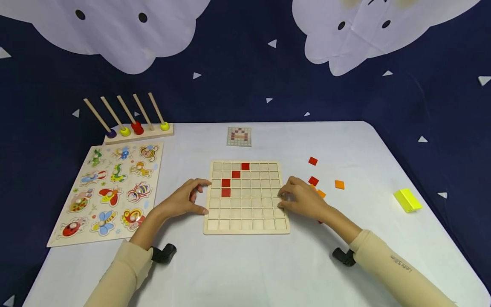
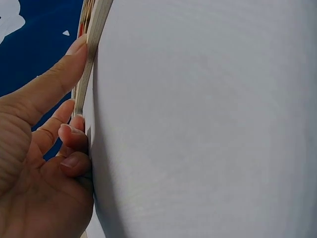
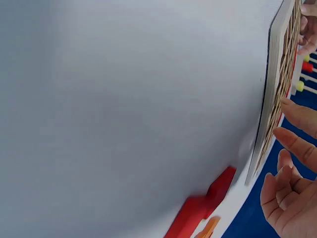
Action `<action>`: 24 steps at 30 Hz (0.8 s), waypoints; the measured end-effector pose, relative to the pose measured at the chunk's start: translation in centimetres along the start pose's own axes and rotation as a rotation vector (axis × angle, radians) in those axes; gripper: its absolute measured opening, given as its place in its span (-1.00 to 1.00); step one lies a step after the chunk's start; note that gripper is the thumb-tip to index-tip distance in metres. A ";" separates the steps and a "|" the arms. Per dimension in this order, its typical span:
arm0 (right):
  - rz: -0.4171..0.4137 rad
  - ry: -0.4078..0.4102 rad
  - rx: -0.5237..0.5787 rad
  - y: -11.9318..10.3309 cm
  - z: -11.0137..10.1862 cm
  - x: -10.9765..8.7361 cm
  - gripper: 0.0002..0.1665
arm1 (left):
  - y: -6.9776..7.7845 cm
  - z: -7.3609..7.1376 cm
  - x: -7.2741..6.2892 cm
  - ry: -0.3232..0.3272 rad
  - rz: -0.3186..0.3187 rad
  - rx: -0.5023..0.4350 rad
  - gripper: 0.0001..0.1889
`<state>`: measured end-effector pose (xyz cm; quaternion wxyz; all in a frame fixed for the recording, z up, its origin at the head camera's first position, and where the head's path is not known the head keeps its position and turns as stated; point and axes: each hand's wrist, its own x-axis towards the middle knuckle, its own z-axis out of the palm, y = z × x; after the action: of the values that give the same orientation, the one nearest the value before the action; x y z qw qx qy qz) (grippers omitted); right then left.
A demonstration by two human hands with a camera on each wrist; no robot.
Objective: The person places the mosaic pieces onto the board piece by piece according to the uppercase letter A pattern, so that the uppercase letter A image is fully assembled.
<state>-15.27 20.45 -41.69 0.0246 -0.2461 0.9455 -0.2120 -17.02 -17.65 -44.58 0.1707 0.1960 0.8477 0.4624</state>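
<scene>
A square wooden grid board [image 1: 246, 213] lies on the white table, with several red square tiles [image 1: 226, 183] set in its upper left cells. My left hand [image 1: 185, 198] touches the board's left edge with thumb and index finger apart. In the left wrist view, the left thumb [image 2: 62, 74] lies straight against the board's side while the other fingers bend below it. My right hand [image 1: 304, 198] is at the board's right edge, its thumb and index fingertips over the rim. The right wrist view has these right fingertips [image 3: 285, 134] spread along the grid's border, holding no tile.
A small pattern card [image 1: 239, 137] lies behind the board. Loose red tiles [image 1: 313, 161] and orange tiles [image 1: 339, 184] lie around the right hand. To the left are an insect puzzle board [image 1: 92, 209] and a peg stand [image 1: 140, 135]. A yellow block [image 1: 408, 200] lies far right.
</scene>
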 end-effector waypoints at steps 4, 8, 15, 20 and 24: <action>0.034 0.019 -0.025 1.0 -0.5 -1.8 -0.65 | 0.1 0.0 0.1 -0.007 0.008 -0.003 -0.17; 0.075 0.023 -0.045 2.0 -0.8 -3.2 -0.64 | 0.1 0.0 0.1 -0.004 0.001 0.004 -0.17; 0.096 0.051 -0.085 3.0 -1.0 -4.7 -0.67 | 0.0 -0.1 0.1 -0.003 -0.006 0.016 -0.17; 0.123 0.089 -0.100 3.7 -1.3 -5.8 -0.72 | 0.1 -0.1 0.1 -0.006 -0.006 0.003 -0.17; 0.151 0.098 -0.085 4.1 -1.5 -6.4 -0.77 | 0.1 -0.1 0.1 -0.004 -0.011 0.008 -0.17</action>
<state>-11.71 27.33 -42.44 -0.0163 -0.1643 0.9695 -0.1810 -17.10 -17.58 -44.47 0.1743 0.1932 0.8501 0.4579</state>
